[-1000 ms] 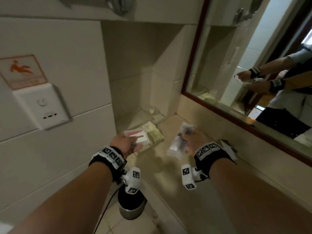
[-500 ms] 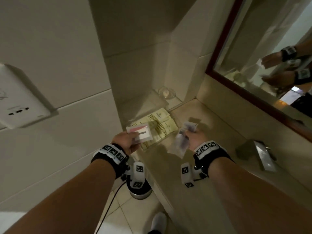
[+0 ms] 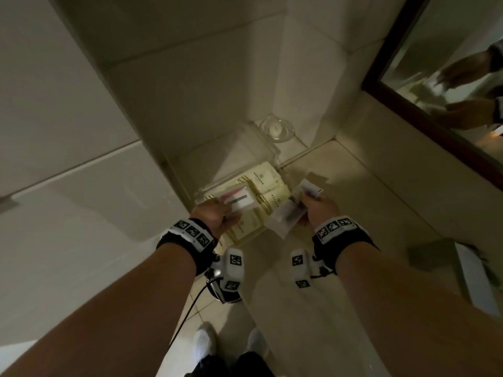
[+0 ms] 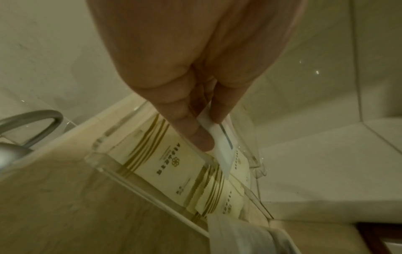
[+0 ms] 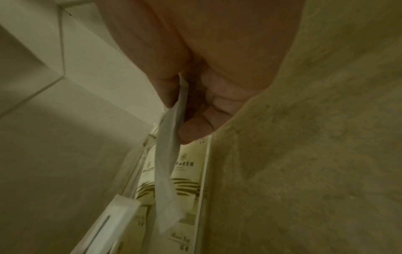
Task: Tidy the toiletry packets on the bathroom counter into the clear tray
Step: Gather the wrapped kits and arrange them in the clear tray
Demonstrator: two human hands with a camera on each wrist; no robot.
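Observation:
A clear tray (image 3: 268, 152) stands in the counter's back left corner, with several cream packets (image 3: 268, 178) printed with gold stripes lying in it. My left hand (image 3: 215, 216) pinches a white packet with a pink band (image 3: 238, 200) just above those packets; in the left wrist view the white packet (image 4: 222, 144) hangs between thumb and fingers over the cream packets (image 4: 174, 161) and the tray (image 4: 102, 142). My right hand (image 3: 317, 210) grips a translucent packet (image 3: 288, 213) beside the tray's right edge. The right wrist view shows that translucent packet (image 5: 169, 151) drooping over cream packets (image 5: 187, 173).
A small glass dish (image 3: 277, 129) sits behind the tray in the corner. A dark-framed mirror (image 3: 424, 85) runs along the right wall. A white object (image 3: 473, 273) lies on the beige counter (image 3: 353, 186) at the right. A round bin (image 3: 223, 292) stands on the floor below the counter edge.
The head view has tipped downward. Both hands have closed in on the tray: the left hand's packet now hovers over the packets in it, the right hand's packet is at its right edge.

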